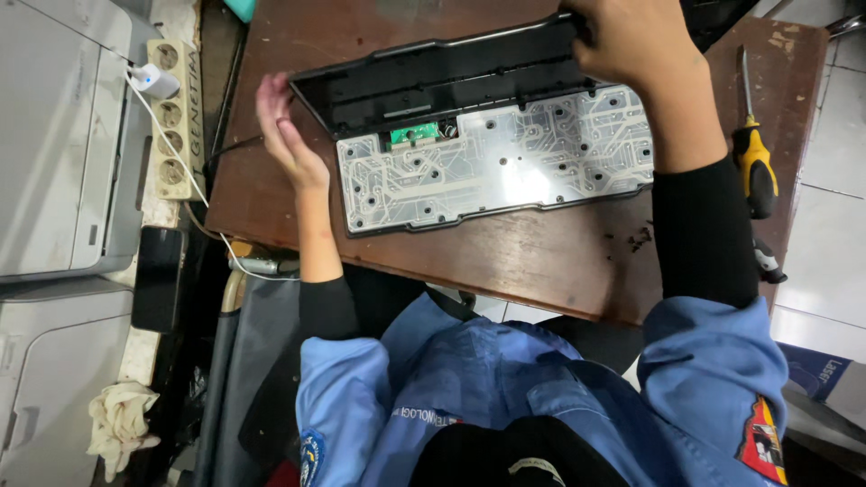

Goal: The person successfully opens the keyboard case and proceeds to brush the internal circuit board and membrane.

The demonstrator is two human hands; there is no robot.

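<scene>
An opened black keyboard case (451, 68) lies on a brown wooden table (505, 257). Its clear membrane circuit sheet (505, 158) is exposed, with a small green circuit board (413, 135) at its upper left. My right hand (627, 41) grips the far right edge of the case. My left hand (284, 131) is at the keyboard's left end with the fingers spread and holds nothing. Its fingertips are right by the case's left corner. A black cable (233, 147) runs off leftwards from there.
A screwdriver with a yellow and black handle (754, 162) lies at the table's right edge, a small black tool (769, 261) below it. Dark bits (641, 237) lie near the keyboard. A power strip (173, 117), grey printers (54, 135), a black phone (159, 278) and a rag (122, 422) are at left.
</scene>
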